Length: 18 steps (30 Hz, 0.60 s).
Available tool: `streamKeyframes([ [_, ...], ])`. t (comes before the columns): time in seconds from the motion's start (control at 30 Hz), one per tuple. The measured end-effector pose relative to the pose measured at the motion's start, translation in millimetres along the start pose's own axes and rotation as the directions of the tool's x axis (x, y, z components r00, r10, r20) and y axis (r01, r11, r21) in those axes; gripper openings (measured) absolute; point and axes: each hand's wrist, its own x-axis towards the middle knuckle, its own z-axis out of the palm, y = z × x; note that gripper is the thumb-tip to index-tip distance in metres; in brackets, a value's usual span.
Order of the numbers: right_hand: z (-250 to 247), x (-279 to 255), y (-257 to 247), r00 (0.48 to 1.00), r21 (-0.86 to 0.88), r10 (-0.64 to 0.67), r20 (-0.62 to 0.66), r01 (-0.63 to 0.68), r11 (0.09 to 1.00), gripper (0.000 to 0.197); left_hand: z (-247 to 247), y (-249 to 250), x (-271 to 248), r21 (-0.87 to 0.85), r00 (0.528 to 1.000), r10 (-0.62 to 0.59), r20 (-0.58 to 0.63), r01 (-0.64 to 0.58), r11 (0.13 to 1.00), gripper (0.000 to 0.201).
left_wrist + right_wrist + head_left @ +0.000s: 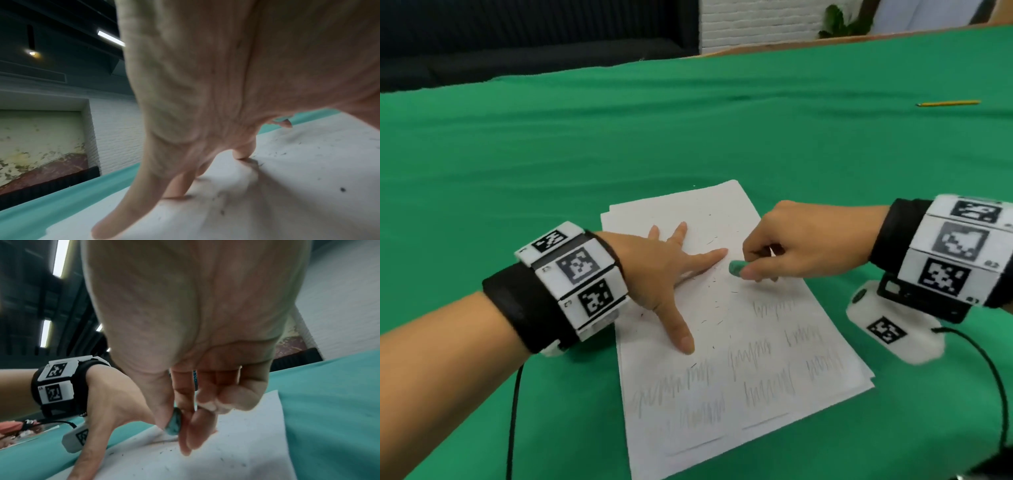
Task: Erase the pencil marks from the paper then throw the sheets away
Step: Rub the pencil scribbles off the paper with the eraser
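Note:
A stack of white sheets point(722, 342) lies on the green tablecloth point(551, 171). Grey pencil scribbles point(756, 363) cover the near half of the top sheet; its far half is blank with dark eraser crumbs scattered over it. My left hand point(671, 274) lies flat on the paper point(287, 194) with fingers spread, pressing it down. My right hand point(774, 253) pinches a small green eraser point(736, 268) between thumb and fingers, with the eraser point(173, 425) touching the sheet point(236, 451) just right of the left index fingertip.
A yellow pencil point(948, 102) lies far off at the back right of the table. The table's far edge meets a dark sofa point(517, 51) and a white brick wall point(756, 20). Black cables point(512, 411) trail from both wrist bands.

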Motion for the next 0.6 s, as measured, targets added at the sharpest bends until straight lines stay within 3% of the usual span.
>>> streamKeyframes([
  [0.17, 13, -18, 6, 0.994, -0.009, -0.012, -0.106, 0.011, 1.000, 0.030, -4, 23, 5, -0.005, 0.979, 0.138, -0.150, -0.140, 0.990, 0.122],
  [0.27, 17, -21, 4, 0.986, -0.017, -0.028, -0.161, 0.026, 1.000, 0.025, -8, 31, 14, -0.037, 0.964, 0.209, -0.163, -0.217, 0.975, 0.115],
  [0.4, 22, -21, -2, 0.987, -0.004, -0.022, -0.158, 0.022, 1.000, 0.017, -8, 31, 20, -0.059, 0.980, 0.182, -0.084, -0.187, 0.981, 0.110],
  [0.6, 30, -17, 3, 0.979, 0.003, 0.024, -0.203, -0.023, 1.000, 0.015, -7, 31, 26, -0.022, 0.986, 0.150, -0.068, -0.152, 0.988, 0.118],
])
